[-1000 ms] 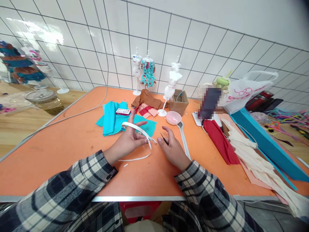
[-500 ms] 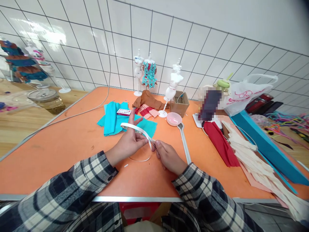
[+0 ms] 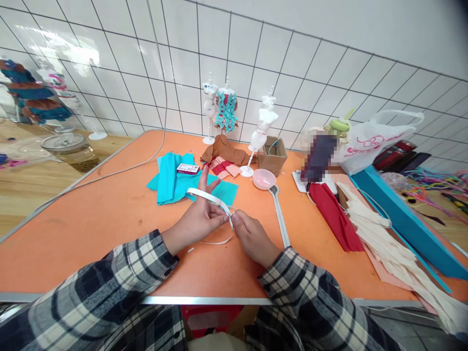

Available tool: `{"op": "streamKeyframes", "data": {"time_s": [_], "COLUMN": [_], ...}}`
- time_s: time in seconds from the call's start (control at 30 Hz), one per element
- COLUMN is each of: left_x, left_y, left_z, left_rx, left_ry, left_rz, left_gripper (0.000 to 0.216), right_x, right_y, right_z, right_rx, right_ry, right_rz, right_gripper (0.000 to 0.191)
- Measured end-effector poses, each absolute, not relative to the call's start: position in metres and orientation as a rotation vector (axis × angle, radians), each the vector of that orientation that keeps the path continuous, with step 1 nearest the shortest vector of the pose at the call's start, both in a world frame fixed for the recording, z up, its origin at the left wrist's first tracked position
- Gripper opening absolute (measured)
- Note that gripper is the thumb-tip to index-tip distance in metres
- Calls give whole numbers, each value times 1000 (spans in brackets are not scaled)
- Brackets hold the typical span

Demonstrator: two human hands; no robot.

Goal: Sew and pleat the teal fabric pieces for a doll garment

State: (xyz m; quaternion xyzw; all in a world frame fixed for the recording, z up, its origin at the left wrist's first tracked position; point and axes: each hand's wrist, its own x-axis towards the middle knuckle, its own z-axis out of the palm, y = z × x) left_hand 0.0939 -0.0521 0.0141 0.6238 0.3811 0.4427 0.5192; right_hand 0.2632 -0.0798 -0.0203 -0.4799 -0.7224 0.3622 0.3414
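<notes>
A narrow white ring of tape point(image 3: 215, 199) hangs around the raised fingers of my left hand point(image 3: 197, 217). My left thumb and a finger close on a stretch of it in front of me. Directly beside them, my right hand point(image 3: 254, 240) pinches with its thumb and forefinger at the same spot; how much of the strip sits in that pinch is partly hidden. Below, a thin pale loop point(image 3: 221, 243) curves over the orange table point(image 3: 120, 243). A small white scrap point(image 3: 190, 250) lies by my left wrist.
Turquoise cloth point(image 3: 166, 183) with a small box point(image 3: 188, 168) lies beyond my left hand. Behind are brown cloth point(image 3: 226, 149), white dress forms point(image 3: 263, 124) and a cardboard box point(image 3: 273, 156). Rightward are a pink bowl point(image 3: 263, 179), a grey-white strip point(image 3: 281, 219), and red cloth point(image 3: 334, 219).
Both hands have shifted slightly, the left a little to the right, and their fingertips are closer together. A thin greyish piece seen between the fingertips before is now mostly hidden.
</notes>
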Motion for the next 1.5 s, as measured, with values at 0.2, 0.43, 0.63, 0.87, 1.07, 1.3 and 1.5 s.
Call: {"op": "streamKeyframes", "data": {"time_s": [0.2, 0.43, 0.63, 0.87, 1.07, 1.3, 1.5], "left_x": [97, 96, 97, 92, 85, 80, 79], "left_y": [-56, -56, -57, -57, -58, -59, -62], "left_z": [16, 18, 22, 25, 32, 39, 49], "left_rx": [1449, 1428, 1385, 1313, 1252, 1073, 944], "left_ry": [895, 860, 848, 739, 594, 539, 614], "left_rz": [1098, 1074, 1068, 1003, 994, 1002, 959], "left_gripper": [121, 122, 123, 124, 126, 117, 108], "right_x": [258, 260, 258, 278, 296, 325, 323], "right_y": [-82, -81, -80, -77, -66, -62, -66], "right_z": [-21, -18, -17, -4, 4, 6, 10], "right_rx": [-1271, -1294, -1317, -1279, -1519, -2283, -1552], "right_ry": [-1833, -1849, -1827, -1938, -1994, -2022, -1606], "right_rz": [908, 915, 974, 1015, 898, 380, 848], "right_gripper": [31, 33, 33, 35, 29, 20, 29]}}
